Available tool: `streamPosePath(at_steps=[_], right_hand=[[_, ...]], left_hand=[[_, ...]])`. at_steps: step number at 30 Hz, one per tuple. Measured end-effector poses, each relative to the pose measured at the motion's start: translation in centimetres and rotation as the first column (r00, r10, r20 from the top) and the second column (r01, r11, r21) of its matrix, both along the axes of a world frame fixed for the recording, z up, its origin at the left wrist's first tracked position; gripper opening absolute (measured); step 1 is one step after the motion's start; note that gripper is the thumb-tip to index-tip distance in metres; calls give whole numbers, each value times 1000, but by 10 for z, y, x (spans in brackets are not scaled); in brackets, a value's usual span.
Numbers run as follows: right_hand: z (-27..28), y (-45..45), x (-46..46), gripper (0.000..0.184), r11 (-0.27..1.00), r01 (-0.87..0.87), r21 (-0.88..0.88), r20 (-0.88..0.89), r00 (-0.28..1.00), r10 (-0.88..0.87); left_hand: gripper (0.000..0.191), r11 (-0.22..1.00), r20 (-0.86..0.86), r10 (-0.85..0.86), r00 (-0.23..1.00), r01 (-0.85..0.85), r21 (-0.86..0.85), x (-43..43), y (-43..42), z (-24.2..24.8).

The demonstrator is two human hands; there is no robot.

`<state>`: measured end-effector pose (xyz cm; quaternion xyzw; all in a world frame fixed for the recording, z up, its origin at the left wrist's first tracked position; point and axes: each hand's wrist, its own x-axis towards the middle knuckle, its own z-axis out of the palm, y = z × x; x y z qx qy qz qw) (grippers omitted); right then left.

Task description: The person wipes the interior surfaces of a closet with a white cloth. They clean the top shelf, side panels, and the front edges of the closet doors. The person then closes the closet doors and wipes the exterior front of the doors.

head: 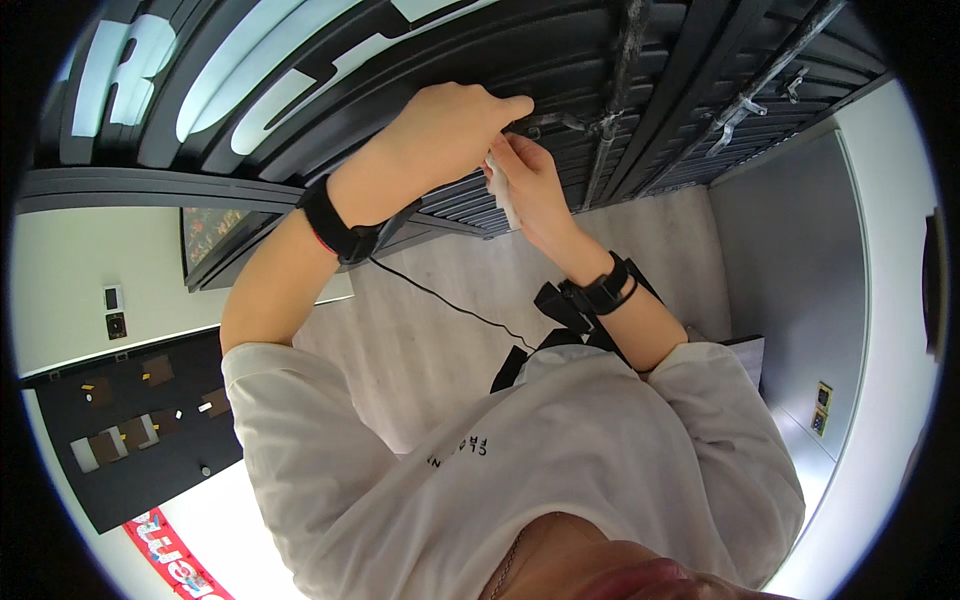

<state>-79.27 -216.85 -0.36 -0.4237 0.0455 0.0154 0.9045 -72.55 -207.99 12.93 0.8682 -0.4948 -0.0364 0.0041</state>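
My left hand [469, 120] reaches up against a black corrugated metal panel [480, 64] with white lettering. Its fingers curl in underneath, so whatever they grip or touch is hidden. Close by its fingertips, my right hand [534, 180] pinches a crumpled white tissue or cloth [504, 196], which hangs down along the palm. The two hands nearly meet, and I cannot tell whether they touch. Just right of them, a dark metal lever handle [559, 120] joins a worn upright locking bar [606, 135] on the panel.
A second locking bar [750, 82] with metal brackets runs farther right. Black straps [330, 217] circle both wrists, and a thin black cable [450, 300] hangs above the wood-look floor [420, 337]. A grey wall panel [787, 247] stands right; a dark board [142, 427] with small items is left.
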Motion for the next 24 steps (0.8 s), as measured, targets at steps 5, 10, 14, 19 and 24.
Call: streamPosePath(at_steps=[5, 10, 14, 19, 24], right_hand=[[-7, 11, 8, 30, 999, 32, 12, -68, 997, -31], [-18, 19, 15, 27, 992, 121, -39, -51, 991, -123], [-32, 22, 18, 27, 972, 150, -181, -54, 985, -162], [-54, 15, 21, 30, 932, 160, -326, 71, 987, -144], [-70, 8, 25, 26, 810, 186, -556, 165, 980, -112]], left_hand=[[36, 991, 19, 30, 999, -32, 131, -1, -6, 10], [34, 986, 57, 85, 995, -92, 136, -5, -7, 4], [34, 992, 107, 88, 990, -97, 81, -11, 0, -4], [35, 975, 69, 221, 973, -218, -45, -24, 14, -27], [45, 919, -73, 275, 959, -284, -274, -36, 24, -61]])
